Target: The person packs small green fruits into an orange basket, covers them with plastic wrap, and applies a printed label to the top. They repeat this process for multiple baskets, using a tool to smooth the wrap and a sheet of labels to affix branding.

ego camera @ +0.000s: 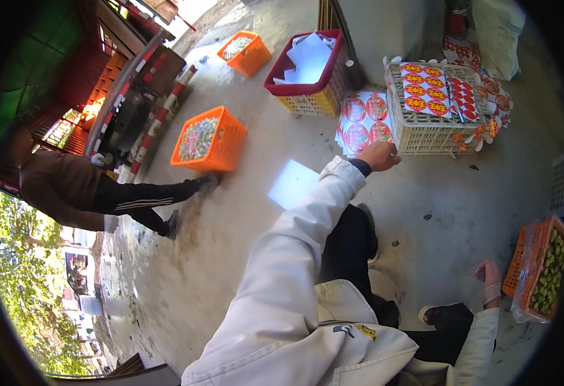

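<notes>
My left hand (381,156), fingers curled, is over the floor at the lower edge of a stack of round red label sheets (366,118). Whether anything small is pinched in it cannot be made out. Beside it stands a cream plastic crate (431,137), bottom up, with red and yellow sticker sheets (424,89) on top. My right hand (489,272), with a wrapped wrist, is low at the right, its fingers bent and partly hidden. It is close to an orange crate (516,268) lined with clear plastic and holding green grapes (549,270).
A white paper sheet (294,183) lies on the concrete floor. A maroon-rimmed basket (306,89) holds white papers. Two orange crates (224,144) (253,58) of packed fruit stand farther off. A person (65,188) strides past a vehicle's striped bumper (161,123) at left.
</notes>
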A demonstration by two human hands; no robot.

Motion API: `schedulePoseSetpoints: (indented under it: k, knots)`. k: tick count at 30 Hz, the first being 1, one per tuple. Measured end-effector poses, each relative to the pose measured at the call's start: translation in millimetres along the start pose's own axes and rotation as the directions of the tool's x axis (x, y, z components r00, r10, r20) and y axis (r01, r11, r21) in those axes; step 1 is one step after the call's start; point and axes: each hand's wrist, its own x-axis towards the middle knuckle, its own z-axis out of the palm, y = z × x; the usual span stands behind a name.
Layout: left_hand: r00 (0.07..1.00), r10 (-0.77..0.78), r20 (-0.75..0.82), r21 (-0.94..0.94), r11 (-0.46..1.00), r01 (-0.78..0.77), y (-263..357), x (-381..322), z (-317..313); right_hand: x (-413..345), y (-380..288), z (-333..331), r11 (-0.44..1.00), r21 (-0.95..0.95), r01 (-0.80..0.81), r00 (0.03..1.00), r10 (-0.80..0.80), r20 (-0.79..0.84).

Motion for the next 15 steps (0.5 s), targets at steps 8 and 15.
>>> schedulePoseSetpoints:
  k: [8,15]
  knots:
    - [0.795,0.271,0.543,-0.555,0.826,0.097,242,73,158,-40,-64,0,0.365,-0.783,0.504,0.575,-0.818,-0.012]
    - [0.751,0.033,0.659,-0.679,0.457,0.575,428,113,398,-83,-108,-19,0.705,-0.319,0.634,0.574,-0.705,-0.418]
